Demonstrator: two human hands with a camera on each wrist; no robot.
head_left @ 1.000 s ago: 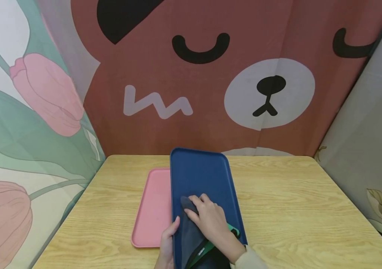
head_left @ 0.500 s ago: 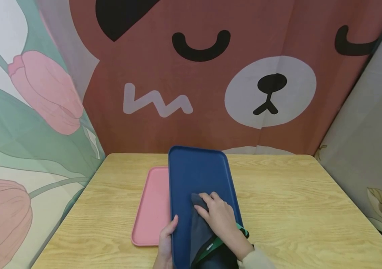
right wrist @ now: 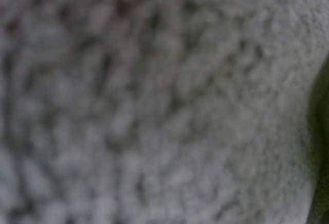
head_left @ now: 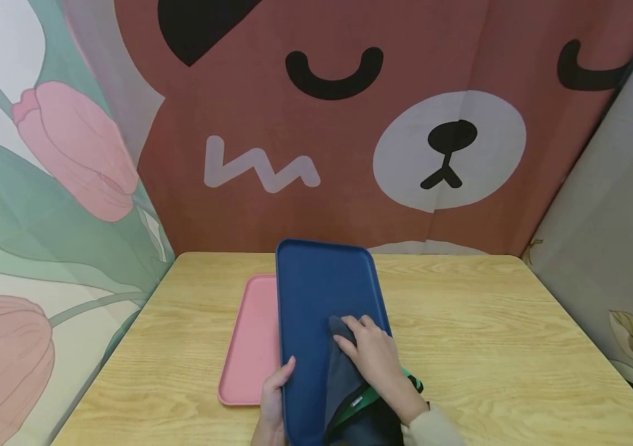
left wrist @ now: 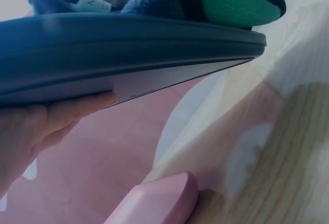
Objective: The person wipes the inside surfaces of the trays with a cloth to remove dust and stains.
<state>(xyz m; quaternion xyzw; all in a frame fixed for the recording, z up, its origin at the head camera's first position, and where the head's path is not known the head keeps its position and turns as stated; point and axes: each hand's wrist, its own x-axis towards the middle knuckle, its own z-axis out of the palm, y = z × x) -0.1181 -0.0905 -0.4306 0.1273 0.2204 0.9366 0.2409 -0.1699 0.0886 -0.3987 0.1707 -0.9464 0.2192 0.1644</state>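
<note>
A blue rectangular tray (head_left: 322, 279) is held up at a tilt, overlapping a pink tray in the head view. My left hand (head_left: 273, 402) grips its left side, thumb over the rim; in the left wrist view the fingers (left wrist: 77, 108) lie along the underside. With my right hand (head_left: 373, 353) I pinch a grey-blue cloth (head_left: 344, 384) against the tray's inner face, right of its middle. The cloth has green parts and dark edging, and its lower end hangs past the front of the picture. Fuzzy grey cloth (right wrist: 154, 106) fills the right wrist view, blurred.
The pink tray (head_left: 249, 353) lies flat on the wooden table (head_left: 495, 347), partly behind the blue one. A bear-print curtain (head_left: 316, 186) hangs beyond the table's back edge, with a floral curtain (head_left: 71, 248) on the left and a pale one (head_left: 617, 204) on the right.
My right hand has slid rightward across the blue tray with the cloth. The blue tray has shifted slightly left, still in my left hand.
</note>
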